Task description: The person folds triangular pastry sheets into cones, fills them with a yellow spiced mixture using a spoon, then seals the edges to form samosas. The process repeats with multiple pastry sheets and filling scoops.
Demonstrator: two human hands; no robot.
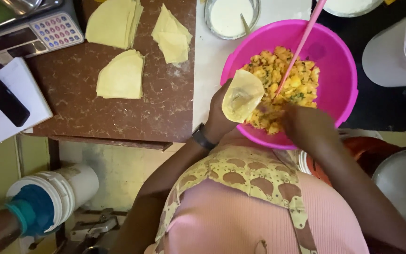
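— Left hand (218, 123) cupping a pale yellow folded pastry cone (243, 95), closed around it, over the bright pink plastic bowl's (344, 70) near rim.

— Right hand (306, 126) probably pinching the yellow potato filling (285, 82); fingers blurred. Keeping the cone upright, filling gently.

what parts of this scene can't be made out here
- Right hand, head view: fingers blurred by motion, so whether they grip the pink spoon is unclear.
- Left hand: fingers hidden behind the wrapper cone.
- Pink bowl: near rim covered by both hands.
- Scale: cut off by the top edge.
- White container: cut off by the right edge.
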